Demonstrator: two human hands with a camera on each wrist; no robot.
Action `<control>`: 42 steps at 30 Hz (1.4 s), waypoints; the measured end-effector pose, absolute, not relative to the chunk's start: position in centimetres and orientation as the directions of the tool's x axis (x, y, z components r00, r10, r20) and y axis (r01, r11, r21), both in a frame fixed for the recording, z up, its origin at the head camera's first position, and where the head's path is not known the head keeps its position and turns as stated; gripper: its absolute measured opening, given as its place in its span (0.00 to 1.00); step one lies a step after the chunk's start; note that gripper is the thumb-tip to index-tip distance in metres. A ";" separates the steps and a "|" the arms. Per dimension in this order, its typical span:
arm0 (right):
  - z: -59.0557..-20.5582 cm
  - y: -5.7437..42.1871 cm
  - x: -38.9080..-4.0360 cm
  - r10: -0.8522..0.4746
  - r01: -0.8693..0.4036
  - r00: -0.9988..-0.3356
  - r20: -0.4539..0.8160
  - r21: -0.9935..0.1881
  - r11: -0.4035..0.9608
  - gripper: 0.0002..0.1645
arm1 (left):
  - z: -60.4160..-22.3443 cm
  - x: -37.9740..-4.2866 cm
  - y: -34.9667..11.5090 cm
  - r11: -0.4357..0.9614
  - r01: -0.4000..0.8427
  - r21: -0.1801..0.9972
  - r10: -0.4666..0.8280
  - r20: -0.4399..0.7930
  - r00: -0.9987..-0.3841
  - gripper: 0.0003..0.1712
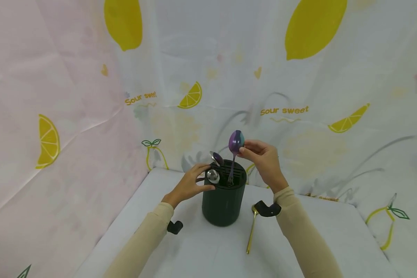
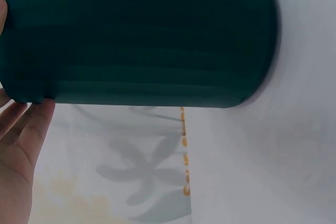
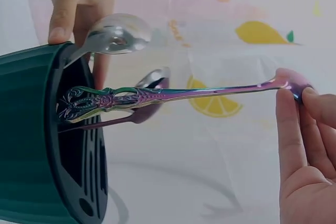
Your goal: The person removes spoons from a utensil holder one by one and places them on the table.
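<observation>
My right hand (image 1: 264,158) pinches an iridescent purple spoon (image 1: 236,143) by its bowl. That spoon stands nearly upright, its ornate openwork handle end (image 3: 84,103) down at the mouth of a dark green utensil holder (image 1: 222,208). My left hand (image 1: 189,185) grips the holder near its rim, thumb in front and fingers round the far side. Beside that hand, the silver bowl of a spoon (image 1: 213,176) sticks out of the holder. Behind it lean another silver spoon (image 3: 153,77) and a purple one (image 3: 148,113), handles inside.
A gold spoon (image 1: 251,231) lies on the white table (image 1: 208,255), right of the holder and near my right wrist. The holder's top has a slotted insert (image 3: 90,156). Lemon-printed cloth (image 1: 208,58) hangs behind and to the left.
</observation>
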State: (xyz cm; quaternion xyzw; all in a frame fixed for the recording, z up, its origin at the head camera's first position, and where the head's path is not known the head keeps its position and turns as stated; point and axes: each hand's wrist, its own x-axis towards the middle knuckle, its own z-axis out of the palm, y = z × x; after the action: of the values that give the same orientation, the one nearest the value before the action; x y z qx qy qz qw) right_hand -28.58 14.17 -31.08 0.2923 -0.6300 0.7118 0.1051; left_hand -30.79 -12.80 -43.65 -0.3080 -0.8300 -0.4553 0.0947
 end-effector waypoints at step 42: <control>-36.3 23.0 -28.1 -0.083 -0.234 -0.960 0.269 -0.927 -0.294 0.21 | -44.0 -30.5 -12.7 0.409 0.595 0.692 0.402 0.449 -0.798 0.49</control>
State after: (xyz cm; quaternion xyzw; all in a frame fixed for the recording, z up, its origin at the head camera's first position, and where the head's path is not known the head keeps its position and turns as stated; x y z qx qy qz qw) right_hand -28.14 22.98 -36.32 0.1340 -0.5924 0.7930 0.0476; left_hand -30.46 -12.68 -44.01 -0.2995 -0.8324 -0.4539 0.1065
